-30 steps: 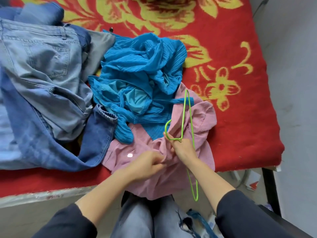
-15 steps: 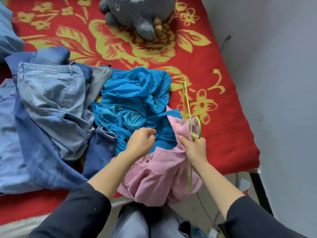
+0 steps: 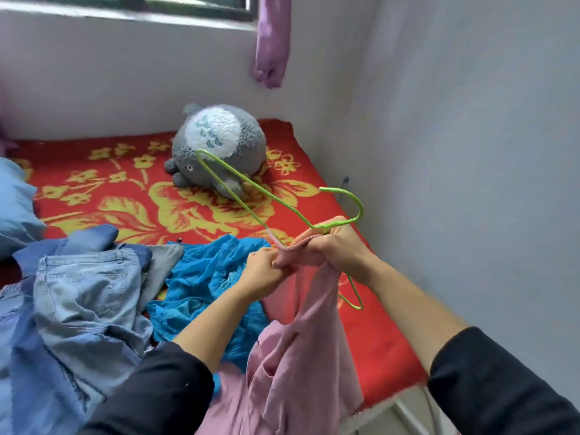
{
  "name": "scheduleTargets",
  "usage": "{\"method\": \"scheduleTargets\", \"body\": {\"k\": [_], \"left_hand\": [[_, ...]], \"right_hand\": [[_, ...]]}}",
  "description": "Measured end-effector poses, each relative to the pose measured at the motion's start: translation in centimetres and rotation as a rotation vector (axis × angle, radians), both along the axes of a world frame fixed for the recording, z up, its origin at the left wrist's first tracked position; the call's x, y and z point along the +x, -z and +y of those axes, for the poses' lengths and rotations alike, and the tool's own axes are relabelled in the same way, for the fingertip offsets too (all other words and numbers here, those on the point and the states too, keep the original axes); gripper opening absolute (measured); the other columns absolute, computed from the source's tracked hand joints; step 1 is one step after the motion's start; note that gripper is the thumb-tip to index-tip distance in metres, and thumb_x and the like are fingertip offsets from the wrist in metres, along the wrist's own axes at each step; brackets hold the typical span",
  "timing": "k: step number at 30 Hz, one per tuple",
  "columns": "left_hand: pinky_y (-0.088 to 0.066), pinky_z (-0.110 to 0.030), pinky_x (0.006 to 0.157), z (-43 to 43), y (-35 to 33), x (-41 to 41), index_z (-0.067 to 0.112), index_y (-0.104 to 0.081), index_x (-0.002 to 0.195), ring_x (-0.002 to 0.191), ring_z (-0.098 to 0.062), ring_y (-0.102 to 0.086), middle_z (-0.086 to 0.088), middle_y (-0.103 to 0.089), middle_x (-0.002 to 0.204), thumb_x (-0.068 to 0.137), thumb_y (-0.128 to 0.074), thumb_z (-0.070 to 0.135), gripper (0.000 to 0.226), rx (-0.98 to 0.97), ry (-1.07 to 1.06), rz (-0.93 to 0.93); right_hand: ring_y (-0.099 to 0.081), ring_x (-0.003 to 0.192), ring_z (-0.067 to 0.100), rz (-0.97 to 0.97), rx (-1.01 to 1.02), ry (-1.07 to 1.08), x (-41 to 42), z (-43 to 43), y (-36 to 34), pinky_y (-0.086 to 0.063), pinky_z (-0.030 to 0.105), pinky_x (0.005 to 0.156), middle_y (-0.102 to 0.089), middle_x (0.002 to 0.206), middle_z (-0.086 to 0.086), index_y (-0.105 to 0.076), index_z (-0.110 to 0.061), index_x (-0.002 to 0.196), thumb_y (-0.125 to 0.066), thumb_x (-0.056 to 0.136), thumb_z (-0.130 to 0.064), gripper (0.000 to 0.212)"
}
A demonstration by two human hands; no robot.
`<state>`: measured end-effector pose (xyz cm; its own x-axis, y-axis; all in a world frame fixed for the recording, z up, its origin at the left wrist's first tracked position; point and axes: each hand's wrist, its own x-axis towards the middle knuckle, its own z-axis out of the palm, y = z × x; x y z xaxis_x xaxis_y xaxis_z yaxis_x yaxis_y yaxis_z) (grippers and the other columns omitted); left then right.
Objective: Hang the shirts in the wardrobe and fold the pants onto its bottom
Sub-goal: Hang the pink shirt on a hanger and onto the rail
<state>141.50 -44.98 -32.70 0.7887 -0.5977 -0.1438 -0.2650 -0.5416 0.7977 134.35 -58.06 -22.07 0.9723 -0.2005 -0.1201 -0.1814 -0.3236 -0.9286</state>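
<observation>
- Gripping the green hanger (image 3: pixel 337 190) at its neck, my right hand (image 3: pixel 342 246) has its fingers curled tight round the wire and a bunch of the pink shirt (image 3: pixel 301 356).
- My left hand (image 3: pixel 265 271) is just left of the right one, touching it, with fingers and thumb pinching a fold of the same pink cloth.
- The hanger is up in the air over the near right part of the bed. Its long axis runs from far left to near right: one end points far left, in front of the plush toy (image 3: pixel 219 142), and the other shows below my right wrist.
- The hook rises right of my fist and curls back toward the left, its tip pointing left.
- The pink shirt hangs straight down from both hands, its long axis upright, and its lower part bunches near my lap at the near edge of the bed.
- Whether the wire is inside the shirt, I cannot tell; cloth and fingers cover that spot.
- The blue shirt (image 3: pixel 207 277) lies crumpled on the red flowered blanket (image 3: pixel 125 196), left of my hands.
- The jeans (image 3: pixel 84 296) are heaped further left, several pairs overlapping.
- A light blue pillow (image 3: pixel 15 208) sits at the left edge, and a purple curtain (image 3: pixel 271 42) hangs at the far wall.
</observation>
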Motion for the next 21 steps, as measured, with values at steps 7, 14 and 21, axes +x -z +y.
{"method": "scheduleTargets", "body": {"k": [7,14,21], "left_hand": [[-0.042,-0.016,0.061,3.0,-12.8,2.5,0.012,-0.062,0.078,0.066,0.007,-0.048,0.007,-0.058,0.077,0.09,-0.052,-0.001,0.02,-0.436,-0.077,-0.001],[-0.046,-0.026,0.059,5.3,-26.4,3.1,0.013,-0.065,0.073,0.065,-0.012,-0.054,-0.003,-0.061,0.07,0.092,-0.046,0.009,0.026,-0.706,-0.22,-0.188],[-0.038,-0.031,0.058,5.4,-33.1,2.8,0.011,-0.062,0.078,0.062,-0.019,-0.047,-0.009,-0.052,0.067,0.091,-0.046,0.017,0.021,-0.684,-0.271,-0.3]], "right_hand": [[-0.052,0.071,0.011,-0.112,-0.076,-0.11,2.1,-2.2,-9.3,-0.046,0.02,0.062,-0.061,0.078,0.006,-0.068,0.012,0.087,-0.072,0.072,0.011,0.015],[-0.04,0.051,0.003,-0.211,-0.204,0.068,4.4,-1.9,-11.7,-0.032,0.021,0.05,-0.05,0.054,-0.006,-0.061,-0.009,0.056,-0.079,0.073,-0.009,0.024],[-0.031,0.036,0.005,-0.118,0.169,-0.018,5.5,3.9,-9.8,-0.023,0.017,0.037,-0.039,0.045,-0.01,-0.051,-0.013,0.064,-0.065,0.085,-0.03,0.03]]}}
